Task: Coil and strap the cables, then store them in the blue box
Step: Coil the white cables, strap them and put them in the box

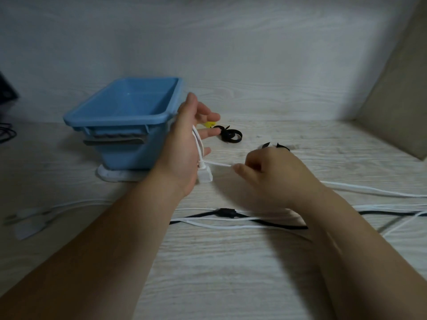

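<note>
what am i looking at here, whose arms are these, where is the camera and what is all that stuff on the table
There is no machine here, only a person working with bare hands. The single picture comes from a wide-angle camera worn on the person's head, looking forward and down, so both forearms reach in from the bottom edge.

The left hand is held up with its fingers spread, and a white cable runs across its palm, with the plug end hanging near the wrist. The right hand pinches the same cable a little further along and holds it taut.

On the pale wooden table stands an empty blue box. To its right lie black straps and something small and yellow. Nearer the person, a black cable and more white ones lie loose.
</note>
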